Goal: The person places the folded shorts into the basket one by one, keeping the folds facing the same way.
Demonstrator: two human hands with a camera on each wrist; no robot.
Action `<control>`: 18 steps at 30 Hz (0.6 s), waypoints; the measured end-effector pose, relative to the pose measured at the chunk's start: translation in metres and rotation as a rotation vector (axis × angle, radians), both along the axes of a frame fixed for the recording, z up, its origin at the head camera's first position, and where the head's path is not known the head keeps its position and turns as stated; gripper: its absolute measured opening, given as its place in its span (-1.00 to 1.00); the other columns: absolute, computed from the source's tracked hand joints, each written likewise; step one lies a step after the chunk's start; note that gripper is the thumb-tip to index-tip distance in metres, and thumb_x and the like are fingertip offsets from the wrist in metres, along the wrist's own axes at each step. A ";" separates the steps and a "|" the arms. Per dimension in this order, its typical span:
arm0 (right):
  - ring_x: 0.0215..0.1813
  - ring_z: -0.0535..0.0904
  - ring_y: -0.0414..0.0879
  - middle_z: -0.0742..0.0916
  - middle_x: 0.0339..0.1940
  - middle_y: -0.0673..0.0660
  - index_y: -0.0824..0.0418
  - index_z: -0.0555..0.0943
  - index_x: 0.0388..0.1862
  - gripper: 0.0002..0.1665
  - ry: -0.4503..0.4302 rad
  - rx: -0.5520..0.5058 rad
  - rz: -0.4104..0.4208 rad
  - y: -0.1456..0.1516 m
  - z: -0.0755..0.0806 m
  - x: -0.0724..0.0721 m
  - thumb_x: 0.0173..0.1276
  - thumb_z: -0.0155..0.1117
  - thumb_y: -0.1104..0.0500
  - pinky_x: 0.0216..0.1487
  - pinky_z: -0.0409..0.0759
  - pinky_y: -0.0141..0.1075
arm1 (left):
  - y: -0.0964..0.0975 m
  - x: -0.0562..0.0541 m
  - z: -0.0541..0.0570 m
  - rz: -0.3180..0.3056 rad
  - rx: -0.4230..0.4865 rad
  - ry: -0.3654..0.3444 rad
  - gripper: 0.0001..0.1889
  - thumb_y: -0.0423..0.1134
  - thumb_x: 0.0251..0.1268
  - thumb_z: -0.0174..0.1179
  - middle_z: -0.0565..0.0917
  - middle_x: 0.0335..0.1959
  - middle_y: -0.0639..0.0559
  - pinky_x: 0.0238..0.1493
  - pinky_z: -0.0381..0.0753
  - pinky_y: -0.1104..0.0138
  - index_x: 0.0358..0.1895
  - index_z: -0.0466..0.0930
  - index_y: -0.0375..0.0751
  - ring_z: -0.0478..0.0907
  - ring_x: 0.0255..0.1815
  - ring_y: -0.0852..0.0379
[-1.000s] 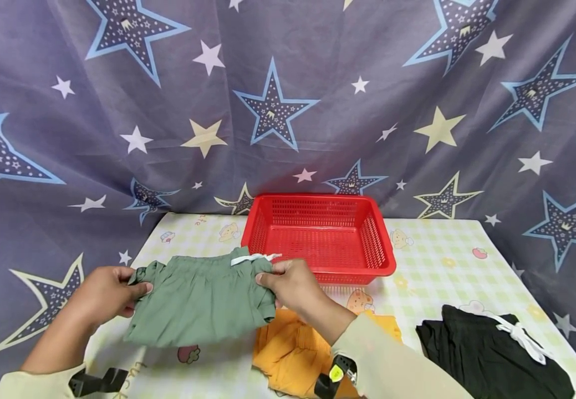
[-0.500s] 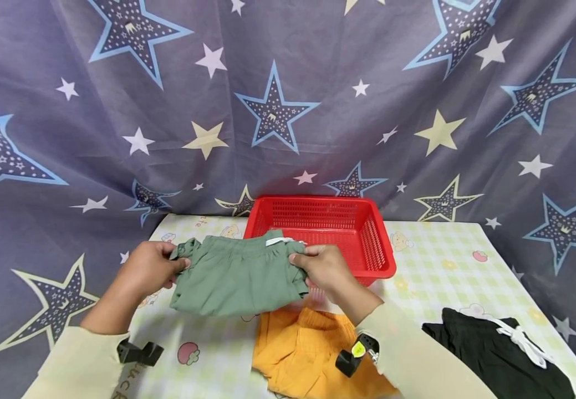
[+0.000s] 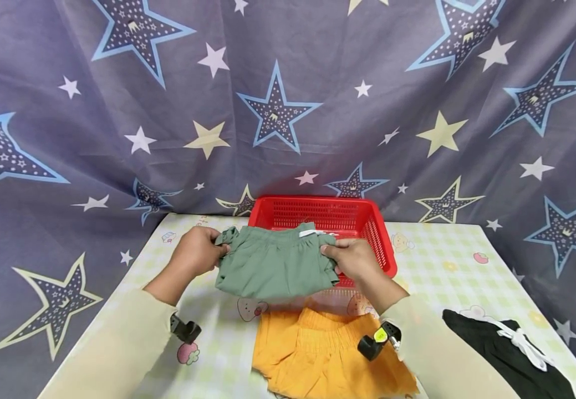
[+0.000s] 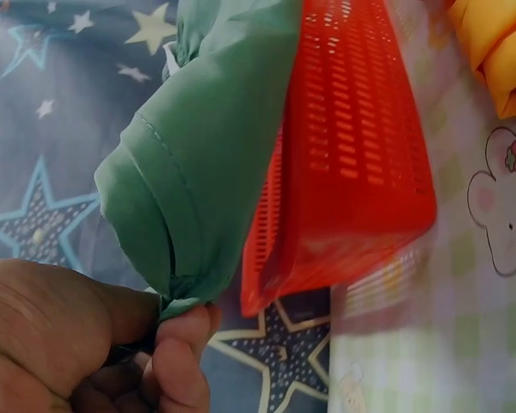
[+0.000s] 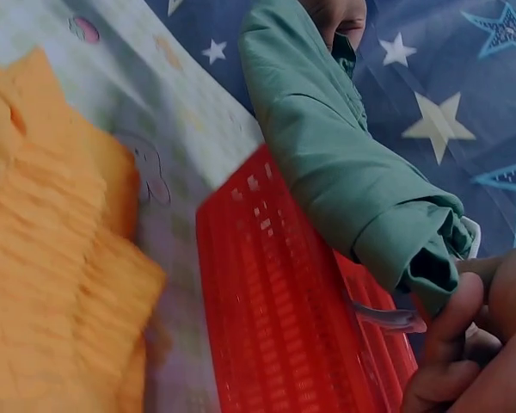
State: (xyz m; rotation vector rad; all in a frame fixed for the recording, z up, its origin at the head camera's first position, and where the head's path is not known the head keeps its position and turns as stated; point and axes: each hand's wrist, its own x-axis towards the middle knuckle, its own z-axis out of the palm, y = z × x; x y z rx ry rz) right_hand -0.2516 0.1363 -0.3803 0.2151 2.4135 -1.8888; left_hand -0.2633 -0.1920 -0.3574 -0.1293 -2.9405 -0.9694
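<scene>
Green shorts (image 3: 275, 263) with a white drawstring hang folded between both hands, in front of and partly over the red basket (image 3: 390, 257). My left hand (image 3: 198, 252) pinches the left end of the waistband; the left wrist view shows thumb and fingers on the green cloth (image 4: 189, 172). With thumb and fingers my right hand (image 3: 357, 259) grips the opposite end, near the drawstring. In the right wrist view the shorts (image 5: 327, 155) stretch above the basket's side (image 5: 258, 301). Part of the basket's inside is hidden behind the shorts.
Orange shorts (image 3: 317, 354) lie on the checked tablecloth (image 3: 432, 266) in front of the basket. Black shorts (image 3: 507, 349) with a white drawstring lie at the right, partly behind my right sleeve. A star-patterned curtain (image 3: 268, 177) hangs behind the table.
Both hands have carried the green shorts to the right and away from me, from the left part of the table to the basket's front. The orange and black shorts stay put.
</scene>
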 end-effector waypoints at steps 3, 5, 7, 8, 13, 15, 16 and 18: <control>-0.57 0.51 -0.19 0.67 -0.55 0.04 0.36 0.76 -0.08 -0.71 -0.014 0.024 -0.013 0.010 -0.001 -0.004 0.34 0.47 0.18 -0.51 0.55 -0.36 | 0.011 -0.007 -0.003 -0.011 0.001 0.016 -0.77 -0.27 0.34 0.36 0.57 -0.73 0.11 -0.56 0.48 0.27 -0.52 0.66 -0.15 0.56 -0.66 0.15; -0.53 0.53 -0.18 0.68 -0.49 0.04 0.35 0.74 -0.02 -0.67 -0.028 0.047 -0.026 0.017 -0.001 -0.007 0.34 0.47 0.15 -0.48 0.56 -0.36 | 0.017 -0.012 -0.005 -0.013 0.005 0.016 -0.80 -0.27 0.35 0.36 0.58 -0.72 0.11 -0.56 0.50 0.27 -0.49 0.69 -0.15 0.56 -0.65 0.15; -0.48 0.56 -0.18 0.69 -0.43 0.04 0.34 0.72 0.04 -0.61 -0.040 0.074 -0.042 0.022 0.000 -0.010 0.35 0.47 0.11 -0.43 0.58 -0.36 | 0.023 -0.016 -0.007 -0.011 0.013 0.011 -0.81 -0.27 0.36 0.36 0.58 -0.72 0.11 -0.55 0.50 0.27 -0.47 0.70 -0.15 0.56 -0.65 0.15; -0.46 0.56 -0.18 0.69 -0.41 0.03 0.35 0.71 0.07 -0.58 -0.043 0.082 -0.048 0.025 0.000 -0.011 0.35 0.47 0.10 -0.43 0.58 -0.35 | 0.026 -0.017 -0.008 -0.008 0.019 0.007 -0.80 -0.26 0.36 0.36 0.58 -0.72 0.10 -0.55 0.50 0.27 -0.47 0.69 -0.15 0.56 -0.65 0.15; -0.49 0.51 -0.20 0.62 -0.48 0.01 0.37 0.67 0.07 -0.57 -0.046 0.092 -0.056 0.038 0.000 -0.016 0.38 0.45 0.09 -0.48 0.52 -0.39 | 0.039 -0.028 -0.011 -0.009 0.020 0.018 -0.78 -0.24 0.35 0.37 0.54 -0.73 0.09 -0.50 0.48 0.25 -0.50 0.69 -0.15 0.52 -0.62 0.10; -0.50 0.50 -0.19 0.60 -0.49 0.02 0.37 0.66 0.06 -0.58 -0.046 0.100 -0.055 0.041 0.000 -0.018 0.39 0.44 0.09 -0.49 0.50 -0.39 | 0.043 -0.033 -0.011 -0.018 0.015 0.032 -0.83 -0.25 0.34 0.38 0.54 -0.72 0.10 -0.45 0.47 0.25 -0.45 0.72 -0.15 0.51 -0.58 0.09; -0.50 0.50 -0.19 0.60 -0.47 0.03 0.38 0.65 0.07 -0.56 -0.046 0.106 -0.059 0.043 0.000 -0.019 0.39 0.44 0.08 -0.48 0.51 -0.39 | 0.045 -0.036 -0.011 -0.023 0.012 0.038 -0.85 -0.25 0.33 0.39 0.53 -0.71 0.10 -0.42 0.47 0.25 -0.42 0.74 -0.16 0.50 -0.56 0.09; -0.49 0.52 -0.18 0.61 -0.44 0.05 0.38 0.65 0.09 -0.55 -0.045 0.124 -0.079 0.046 0.000 -0.021 0.38 0.44 0.08 -0.46 0.53 -0.38 | 0.050 -0.041 -0.010 -0.026 0.010 0.041 -0.87 -0.25 0.32 0.40 0.51 -0.70 0.12 -0.39 0.46 0.25 -0.40 0.74 -0.16 0.49 -0.53 0.09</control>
